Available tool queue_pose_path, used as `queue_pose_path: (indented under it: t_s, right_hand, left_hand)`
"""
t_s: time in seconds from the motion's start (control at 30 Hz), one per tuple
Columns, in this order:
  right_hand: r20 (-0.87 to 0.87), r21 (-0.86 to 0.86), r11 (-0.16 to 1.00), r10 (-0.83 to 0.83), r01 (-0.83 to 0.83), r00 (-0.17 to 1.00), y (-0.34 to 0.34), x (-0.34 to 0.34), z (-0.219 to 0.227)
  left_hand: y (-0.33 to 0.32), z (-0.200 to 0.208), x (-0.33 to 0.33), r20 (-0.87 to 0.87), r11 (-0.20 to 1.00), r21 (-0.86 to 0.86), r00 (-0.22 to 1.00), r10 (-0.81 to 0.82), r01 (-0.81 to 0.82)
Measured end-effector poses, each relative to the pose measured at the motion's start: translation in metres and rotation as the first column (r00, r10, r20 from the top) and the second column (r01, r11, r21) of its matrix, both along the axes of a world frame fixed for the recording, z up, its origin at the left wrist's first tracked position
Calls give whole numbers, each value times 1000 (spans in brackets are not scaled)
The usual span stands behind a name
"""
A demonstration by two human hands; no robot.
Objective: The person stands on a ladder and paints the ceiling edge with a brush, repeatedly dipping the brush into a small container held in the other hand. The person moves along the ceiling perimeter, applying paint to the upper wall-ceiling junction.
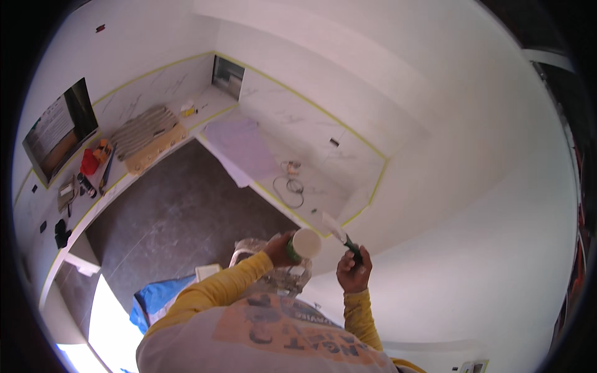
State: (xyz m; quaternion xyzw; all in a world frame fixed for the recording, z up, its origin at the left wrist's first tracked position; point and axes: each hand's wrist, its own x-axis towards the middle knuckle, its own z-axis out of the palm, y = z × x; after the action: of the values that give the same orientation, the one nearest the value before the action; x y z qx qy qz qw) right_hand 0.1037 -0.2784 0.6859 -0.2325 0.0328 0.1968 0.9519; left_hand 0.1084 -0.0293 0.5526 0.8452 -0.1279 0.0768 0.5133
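Observation:
My left hand is wrapped round a small tub of white paint, its open top facing up and a bit of green showing on its side. Closed on the dark green handle of a paintbrush, my right hand is just right of the tub. The brush's pale bristles point up and left, in front of the counter's near corner. Whether the bristles touch the wall, I cannot tell. Both my forearms are in yellow sleeves.
A marble-patterned counter edged with yellow-green tape wraps round the corner. It bears a lilac sheet, a coiled cord, striped cardboard and a red bag. A paint-splattered stand and a blue sheet are below me.

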Motion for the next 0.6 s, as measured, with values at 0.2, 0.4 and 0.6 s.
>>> queue_pose_path:
  t_s: [0.2,0.4,0.6]
  right_hand:
    - [579,49,983,-170,175,797,31,34,182]
    - [999,-4,474,44,881,-19,107,77,392]
    - [898,97,194,407,976,-170,191,135,487]
  left_hand:
    - [10,25,-9,-77,1000,15,997,-23,24]
    - [14,27,-11,-194,999,-47,980,-33,24]
    - [19,27,-9,-142,996,-30,986,-88,84]
